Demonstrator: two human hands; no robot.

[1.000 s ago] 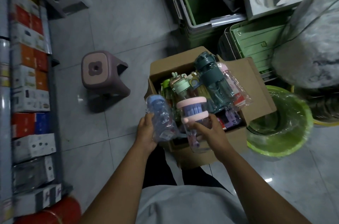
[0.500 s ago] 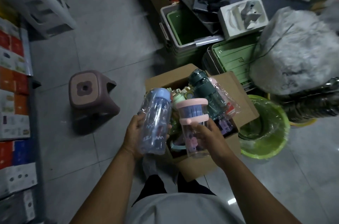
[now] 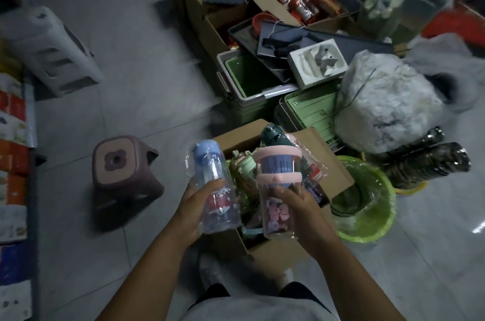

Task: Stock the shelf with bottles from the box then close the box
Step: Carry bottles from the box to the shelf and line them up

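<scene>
The person stands over an open cardboard box (image 3: 328, 158) on the tiled floor, with one wrapped bottle in each hand above it. The left hand (image 3: 195, 205) is curled around the lower body of a clear blue-capped bottle (image 3: 217, 210). The right hand (image 3: 301, 211) grips a clear pink-lidded bottle (image 3: 277, 168) around its middle, thumb across the front. Both bottles are roughly upright, their long axes running away from the person and their caps at the far end, side by side and just apart. More bottles remain in the box, among them a dark green bottle (image 3: 271, 134) standing tallest, so the unloading is judged to be partway through and the closing step not yet reached. The relation that matters for the coming move is sideways. The shelf (image 3: 18, 163) runs down the left edge of the view, well apart from the box, and a purple plastic stool (image 3: 123, 171) stands on the floor between them. The left hand and its blue-capped bottle are therefore the nearer pair, and the right hand would have to cross further over. The shelf shows only as a blurred strip of boxed goods, so a free spot for bottles cannot be picked out.
</scene>
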